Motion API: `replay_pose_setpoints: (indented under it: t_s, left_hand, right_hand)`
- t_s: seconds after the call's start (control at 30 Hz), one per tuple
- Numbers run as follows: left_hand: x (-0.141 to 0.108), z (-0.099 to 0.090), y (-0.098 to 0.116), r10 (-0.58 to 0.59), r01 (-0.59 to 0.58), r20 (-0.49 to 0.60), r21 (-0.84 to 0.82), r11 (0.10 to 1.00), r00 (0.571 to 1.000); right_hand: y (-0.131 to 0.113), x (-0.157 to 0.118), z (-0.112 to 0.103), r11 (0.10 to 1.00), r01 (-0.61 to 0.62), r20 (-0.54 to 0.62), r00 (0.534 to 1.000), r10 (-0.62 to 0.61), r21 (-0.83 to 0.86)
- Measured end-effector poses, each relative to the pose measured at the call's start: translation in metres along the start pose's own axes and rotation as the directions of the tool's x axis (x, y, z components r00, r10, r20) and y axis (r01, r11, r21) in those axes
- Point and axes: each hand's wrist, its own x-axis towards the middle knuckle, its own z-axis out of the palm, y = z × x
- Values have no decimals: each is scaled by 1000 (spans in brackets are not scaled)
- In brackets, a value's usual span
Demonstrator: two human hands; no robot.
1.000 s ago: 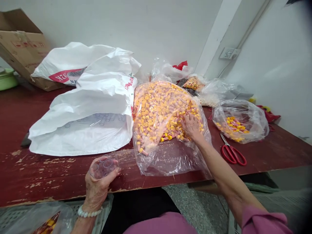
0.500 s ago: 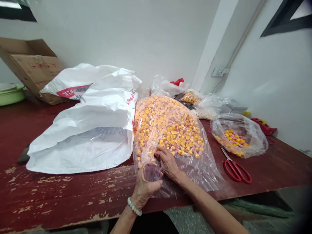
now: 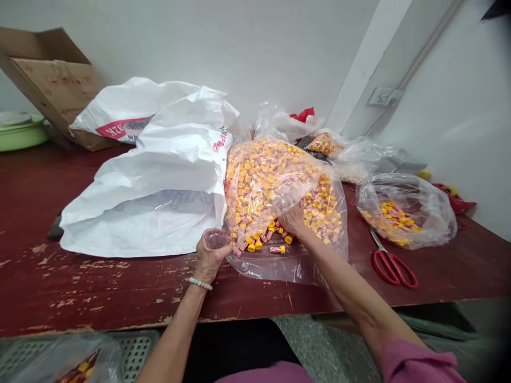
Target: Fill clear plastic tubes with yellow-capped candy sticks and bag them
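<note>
My left hand (image 3: 209, 256) grips a small clear plastic cup (image 3: 217, 239) at the near edge of a large clear plastic bag (image 3: 285, 266). The bag holds a heap of small yellow-capped tubes in pink-and-white wrappers (image 3: 271, 183). My right hand (image 3: 293, 219) reaches in under the bag's lifted upper sheet, among the tubes. Its fingers are hidden by the plastic. A few tubes (image 3: 277, 249) lie loose on the bag's lower sheet, near that hand.
A white woven sack (image 3: 139, 213) lies left of the bag. Right of it are a smaller clear bag of tubes (image 3: 405, 213) and red-handled scissors (image 3: 393, 268) on the worn red table (image 3: 120, 287). A cardboard box (image 3: 51, 80) stands behind, and a green basin (image 3: 24, 133) farther left.
My right hand has gone from the bag's near edge in under its upper sheet, which now stands lifted. My left hand has moved left with the cup, and loose tubes show at the opening.
</note>
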Motion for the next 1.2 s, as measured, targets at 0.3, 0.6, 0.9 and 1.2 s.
replay_pose_setpoints:
  t_s: [0.3, 0.6, 0.9, 1.2]
  left_hand:
    - [-37, -27, 11, 18, -18, -44, -7, 1000, 999]
    - [-74, -38, 16, 13, -15, 22, 137, 990, 1000]
    - [-85, -24, 17, 101, -161, 165, 402, 901, 981]
    - [-90, -18, 13, 79, -256, 343, 511, 821, 936]
  right_hand:
    - [-22, -43, -28, 998, 48, 21, 999, -47, -34]
    - [-39, -119, -59, 972, 212, 193, 954, -229, 102]
    - [-94, -117, -93, 758, 206, 3, 965, -264, 618]
    - [-112, -112, -97, 684, 358, 51, 865, -500, 636]
